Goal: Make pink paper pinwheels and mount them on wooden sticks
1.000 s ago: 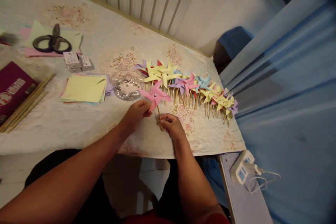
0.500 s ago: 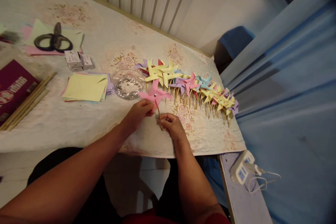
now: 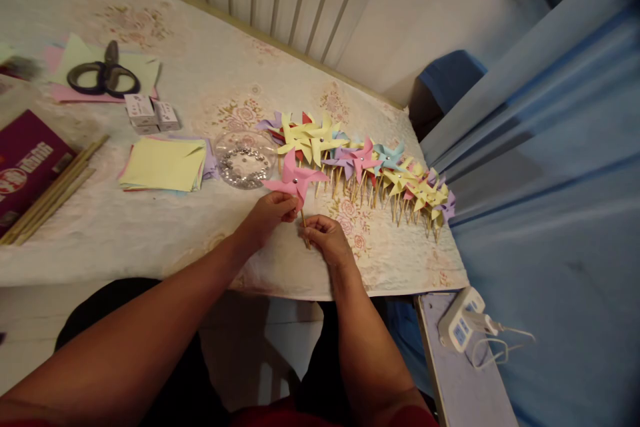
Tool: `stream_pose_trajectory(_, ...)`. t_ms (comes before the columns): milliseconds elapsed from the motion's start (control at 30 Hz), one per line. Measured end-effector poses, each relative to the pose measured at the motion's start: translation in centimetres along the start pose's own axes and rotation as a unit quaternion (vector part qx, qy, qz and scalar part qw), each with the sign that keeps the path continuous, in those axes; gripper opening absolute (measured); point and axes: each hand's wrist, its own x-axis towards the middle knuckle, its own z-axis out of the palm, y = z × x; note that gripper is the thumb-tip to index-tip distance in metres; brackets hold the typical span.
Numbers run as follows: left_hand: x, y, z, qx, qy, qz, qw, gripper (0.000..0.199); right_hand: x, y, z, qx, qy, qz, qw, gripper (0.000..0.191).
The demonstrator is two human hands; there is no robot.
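Note:
A pink paper pinwheel with a silver pin at its centre stands on a thin wooden stick above the table's front part. My left hand pinches the lower edge of its paper, close to the top of the stick. Around the lower stick, the fingers of my right hand are closed. Behind the pinwheel lies a clear round dish with small silver pins. Finished pinwheels in yellow, pink, purple and blue lie in a long row to the right.
Left of the dish are a paper stack, small white boxes and black scissors on more paper. A purple box and wooden sticks lie farther left. A power strip sits beyond the table's right front corner.
The pink pinwheel has turned slightly between my hands, its blades now at a different angle. Both hands keep nearly the same place and hold.

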Motion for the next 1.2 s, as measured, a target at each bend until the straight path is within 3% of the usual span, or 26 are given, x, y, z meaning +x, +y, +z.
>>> stream_pose_trajectory(633,0.2,-0.3,-0.2,0.015,0.011,-0.007,1.0,0.023,0.0,0.1,0.0,0.006,-0.003,0.004,1.0,0.019)
stream_pose_trajectory(1200,-0.9,1.5,-0.7,0.034,0.096,0.067,0.992,0.037,0.1,-0.4,-0.1,0.013,0.015,-0.008,1.0,0.018)
